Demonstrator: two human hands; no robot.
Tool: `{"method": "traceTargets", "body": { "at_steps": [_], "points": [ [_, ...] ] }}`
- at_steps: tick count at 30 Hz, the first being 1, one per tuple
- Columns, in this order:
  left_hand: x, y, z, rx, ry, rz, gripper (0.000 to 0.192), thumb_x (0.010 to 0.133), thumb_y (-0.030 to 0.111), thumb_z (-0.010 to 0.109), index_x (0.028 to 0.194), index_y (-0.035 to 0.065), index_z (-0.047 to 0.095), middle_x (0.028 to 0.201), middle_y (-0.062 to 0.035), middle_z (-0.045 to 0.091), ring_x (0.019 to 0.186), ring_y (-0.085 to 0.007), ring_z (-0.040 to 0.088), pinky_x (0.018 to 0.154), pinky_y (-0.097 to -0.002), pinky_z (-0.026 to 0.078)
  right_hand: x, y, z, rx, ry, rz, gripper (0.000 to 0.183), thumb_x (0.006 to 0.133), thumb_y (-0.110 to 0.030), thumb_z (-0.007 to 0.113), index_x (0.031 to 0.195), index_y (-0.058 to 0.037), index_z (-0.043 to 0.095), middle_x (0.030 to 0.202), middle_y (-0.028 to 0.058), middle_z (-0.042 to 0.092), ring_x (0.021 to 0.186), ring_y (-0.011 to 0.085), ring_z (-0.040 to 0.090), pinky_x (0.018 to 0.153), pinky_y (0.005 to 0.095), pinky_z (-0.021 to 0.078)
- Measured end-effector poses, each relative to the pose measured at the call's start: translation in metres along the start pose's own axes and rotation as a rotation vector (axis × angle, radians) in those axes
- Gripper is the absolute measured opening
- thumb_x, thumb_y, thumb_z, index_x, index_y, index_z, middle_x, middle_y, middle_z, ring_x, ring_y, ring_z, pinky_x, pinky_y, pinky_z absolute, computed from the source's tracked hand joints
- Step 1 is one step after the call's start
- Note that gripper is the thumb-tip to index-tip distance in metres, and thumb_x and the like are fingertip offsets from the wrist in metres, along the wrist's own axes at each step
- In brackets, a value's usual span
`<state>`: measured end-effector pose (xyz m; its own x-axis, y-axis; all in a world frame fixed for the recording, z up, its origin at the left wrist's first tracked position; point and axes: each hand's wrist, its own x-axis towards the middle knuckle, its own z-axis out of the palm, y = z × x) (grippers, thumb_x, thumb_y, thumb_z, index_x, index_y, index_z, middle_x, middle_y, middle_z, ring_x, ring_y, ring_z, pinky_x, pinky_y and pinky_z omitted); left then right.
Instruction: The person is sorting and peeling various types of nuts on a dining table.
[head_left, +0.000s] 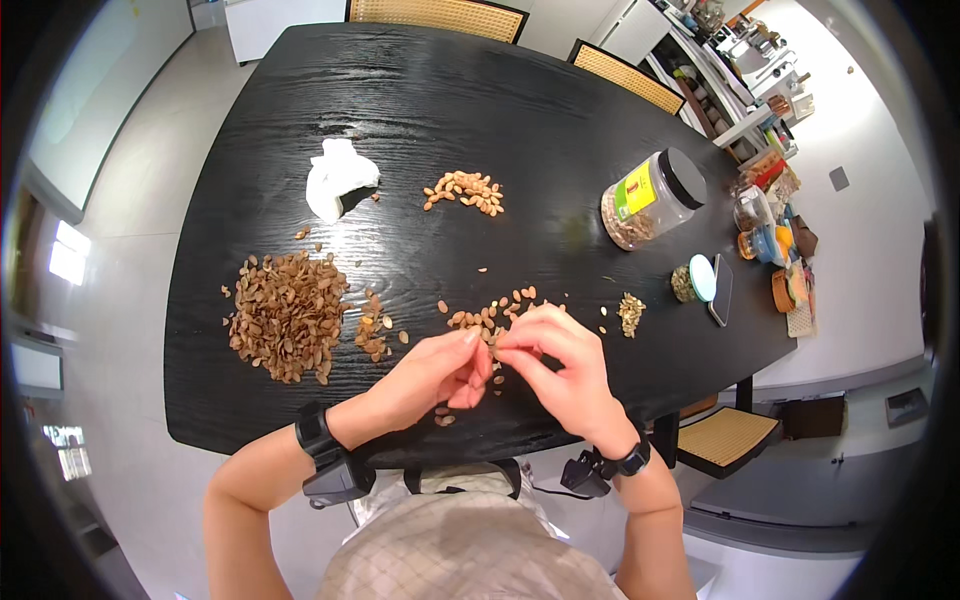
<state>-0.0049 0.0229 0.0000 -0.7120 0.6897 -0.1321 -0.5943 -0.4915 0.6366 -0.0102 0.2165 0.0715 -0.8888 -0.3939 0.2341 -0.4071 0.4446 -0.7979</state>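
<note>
My left hand and my right hand meet fingertip to fingertip above the front of a black wooden table. Whatever is pinched between them is too small and too covered to make out. Just beyond the fingers lie scattered brown seeds or nuts in their shells. To the left is a large heap of brown shells, with a smaller heap of shell bits beside it. Farther back sits a small pile of lighter tan nuts. A little pile of pale seeds lies right of my right hand.
A crumpled white tissue lies at the back left. On the right stand a big clear jar with a black lid and a small jar with a mint lid, next to a phone. Cane-backed chairs line the far edge.
</note>
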Motion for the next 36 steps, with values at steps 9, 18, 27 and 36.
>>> {"method": "traceTargets", "body": {
  "at_steps": [9, 18, 27, 36],
  "points": [
    [0.004, 0.001, 0.001, -0.077, -0.015, 0.101, 0.021, 0.105, 0.026, 0.048, 0.097, 0.0073, 0.052, 0.085, 0.0003, 0.052, 0.074, -0.0086, 0.049, 0.064, -0.0216, 0.039, -0.007, 0.005, 0.018, 0.238, 0.124, 0.195, 0.016, 0.085, 0.006, 0.068, 0.1, 0.0017, 0.072, 0.095, 0.0075, 0.067, 0.083, 0.013, 0.063, 0.07, 0.0253, 0.0519],
    [0.003, -0.007, 0.004, 0.034, 0.049, 0.14, 0.021, 0.107, 0.024, 0.043, 0.101, 0.0067, 0.053, 0.091, -0.0015, 0.057, 0.073, -0.0059, 0.048, 0.064, -0.0203, 0.04, -0.018, 0.011, 0.035, 0.669, 0.193, 0.253, 0.014, 0.089, 0.007, 0.065, 0.101, 0.0055, 0.071, 0.098, 0.0101, 0.067, 0.085, 0.0152, 0.064, 0.074, 0.0257, 0.0538],
    [0.005, -0.012, 0.0, 0.039, -0.026, 0.204, 0.02, 0.107, 0.022, 0.045, 0.098, 0.0063, 0.053, 0.092, -0.0032, 0.058, 0.072, -0.0065, 0.047, 0.063, -0.0204, 0.039, -0.018, 0.01, 0.032, 0.671, 0.185, 0.246, 0.011, 0.088, 0.007, 0.065, 0.097, 0.0042, 0.072, 0.095, 0.01, 0.067, 0.082, 0.0157, 0.063, 0.072, 0.0274, 0.0521],
    [0.002, -0.007, 0.006, 0.094, -0.02, 0.186, 0.022, 0.106, 0.022, 0.045, 0.094, 0.006, 0.054, 0.091, -0.0028, 0.056, 0.073, -0.0065, 0.047, 0.062, -0.0207, 0.039, -0.023, 0.013, 0.03, 0.682, 0.169, 0.233, 0.01, 0.089, 0.006, 0.066, 0.096, 0.0035, 0.071, 0.096, 0.009, 0.066, 0.088, 0.015, 0.063, 0.078, 0.0263, 0.0522]
  ]
}}
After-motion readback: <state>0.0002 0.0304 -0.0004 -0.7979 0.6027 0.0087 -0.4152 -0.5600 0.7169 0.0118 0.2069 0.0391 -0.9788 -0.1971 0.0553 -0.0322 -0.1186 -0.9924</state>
